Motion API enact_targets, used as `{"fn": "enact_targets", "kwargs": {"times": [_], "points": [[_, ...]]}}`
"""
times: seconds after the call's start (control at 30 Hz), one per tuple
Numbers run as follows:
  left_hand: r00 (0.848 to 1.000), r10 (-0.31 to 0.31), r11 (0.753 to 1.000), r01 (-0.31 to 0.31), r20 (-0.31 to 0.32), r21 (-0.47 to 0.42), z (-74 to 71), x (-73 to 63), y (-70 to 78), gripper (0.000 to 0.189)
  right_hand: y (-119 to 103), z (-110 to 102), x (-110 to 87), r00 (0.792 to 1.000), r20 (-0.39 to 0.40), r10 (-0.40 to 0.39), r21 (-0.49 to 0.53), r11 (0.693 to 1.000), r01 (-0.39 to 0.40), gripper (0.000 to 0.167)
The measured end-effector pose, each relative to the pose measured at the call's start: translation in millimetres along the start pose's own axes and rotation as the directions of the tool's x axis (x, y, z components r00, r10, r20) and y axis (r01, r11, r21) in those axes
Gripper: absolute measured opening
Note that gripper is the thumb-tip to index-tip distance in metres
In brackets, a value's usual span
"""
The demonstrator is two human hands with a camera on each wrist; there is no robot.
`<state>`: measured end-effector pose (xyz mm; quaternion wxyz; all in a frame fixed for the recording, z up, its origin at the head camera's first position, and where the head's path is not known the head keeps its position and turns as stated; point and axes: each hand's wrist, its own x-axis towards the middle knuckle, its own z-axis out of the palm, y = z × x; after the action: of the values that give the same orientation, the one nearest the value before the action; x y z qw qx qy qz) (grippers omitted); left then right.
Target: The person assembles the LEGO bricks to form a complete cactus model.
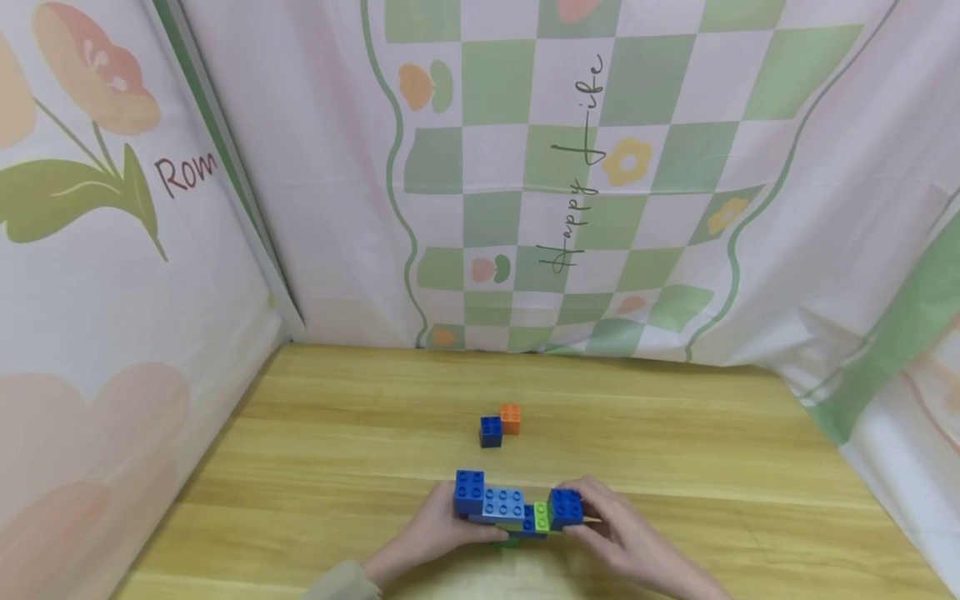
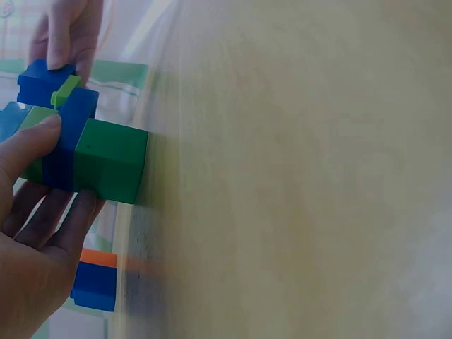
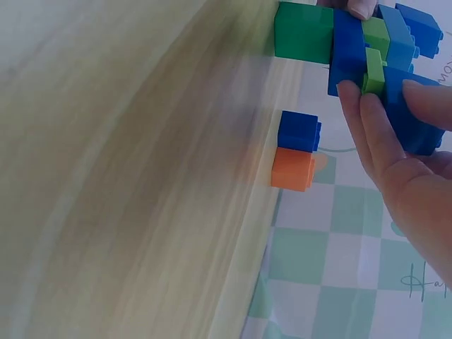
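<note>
Both hands hold an assembly of toy building bricks (image 1: 502, 503) over the near part of the table. My left hand (image 1: 444, 527) grips its left side, the thumb along the front. With thumb and fingers my right hand (image 1: 618, 527) pinches the blue brick (image 1: 566, 508) at the right end, beside a thin lime green piece (image 1: 541, 517). A dark blue brick (image 1: 469, 491) tops the left end, next to a light blue brick (image 1: 503, 504). Underneath, a green brick (image 2: 111, 160) forms the bottom, with a long blue brick (image 3: 347, 53) directly above it.
Farther back on the wooden table (image 1: 360, 417) stand a loose dark blue brick (image 1: 491, 432) and an orange brick (image 1: 510, 418), side by side. A printed curtain (image 1: 495, 167) hangs along the back edge, and cloth panels close off both sides.
</note>
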<state>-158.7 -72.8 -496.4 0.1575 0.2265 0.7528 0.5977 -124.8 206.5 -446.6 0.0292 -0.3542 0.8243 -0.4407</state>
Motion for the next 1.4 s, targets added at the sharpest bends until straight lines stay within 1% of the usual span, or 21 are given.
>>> {"fn": "enact_targets", "kwargs": {"times": [0.23,0.37,0.53,0.73,0.8,0.83,0.9,0.97,1.07,1.2,1.27,1.4], "points": [[1.0,-0.002,1.0,0.002,0.0,-0.004,-0.1,-0.1,-0.9,0.055,-2.3,-0.8,1.5,0.998,-0.008,-0.055,-0.056,0.997,0.054,0.029],[1.0,0.005,1.0,-0.005,0.005,0.003,0.0,0.0,-1.1,0.057,-2.9,-2.1,1.8,0.998,-0.004,-0.056,-0.064,0.996,0.056,0.028],[1.0,0.002,1.0,-0.002,0.009,0.001,-0.4,0.5,-1.4,0.058,-3.9,-4.8,2.3,1.0,0.004,-0.013,-0.048,0.999,0.013,0.028],[1.0,0.0,1.0,0.0,0.008,0.004,-0.3,1.2,-1.1,0.057,-6.6,-7.4,2.4,0.996,-0.012,0.087,-0.076,0.993,-0.087,0.03],[1.0,-0.003,1.0,0.003,0.01,0.003,0.0,1.3,-0.8,0.056,-7.4,-7.4,2.1,0.997,-0.025,0.077,-0.099,0.992,-0.079,0.035],[1.0,-0.002,1.0,0.002,0.01,0.002,0.2,1.4,-0.4,0.056,-7.5,-7.2,2.1,0.998,-0.033,0.059,-0.109,0.992,-0.062,0.037],[1.0,0.003,1.0,-0.003,0.012,-0.007,0.4,1.5,0.2,0.056,-7.2,-6.5,2.0,0.999,-0.053,0.003,-0.124,0.992,-0.009,0.039],[1.0,0.01,1.0,-0.01,0.015,-0.017,0.7,1.6,0.9,0.056,-6.0,-5.9,2.0,0.995,-0.074,-0.066,-0.141,0.989,0.055,0.042],[1.0,0.012,1.0,-0.012,0.015,-0.022,0.6,1.7,2.2,0.056,-5.0,-5.5,2.6,0.988,-0.095,-0.119,-0.146,0.984,0.104,0.043],[1.0,0.001,1.0,-0.001,0.013,-0.023,-0.1,1.2,3.5,0.057,-5.9,-5.5,3.3,0.987,-0.097,-0.129,-0.174,0.979,0.111,0.045],[1.0,0.005,1.0,-0.005,0.011,-0.025,-0.3,0.6,3.6,0.056,-6.8,-5.0,3.8,0.987,-0.095,-0.127,-0.19,0.976,0.107,0.045],[1.0,0.012,1.0,-0.012,0.008,-0.025,-0.7,-0.7,2.7,0.056,-8.3,-4.7,5.1,0.991,-0.08,-0.103,-0.2,0.976,0.086,0.045]]}}
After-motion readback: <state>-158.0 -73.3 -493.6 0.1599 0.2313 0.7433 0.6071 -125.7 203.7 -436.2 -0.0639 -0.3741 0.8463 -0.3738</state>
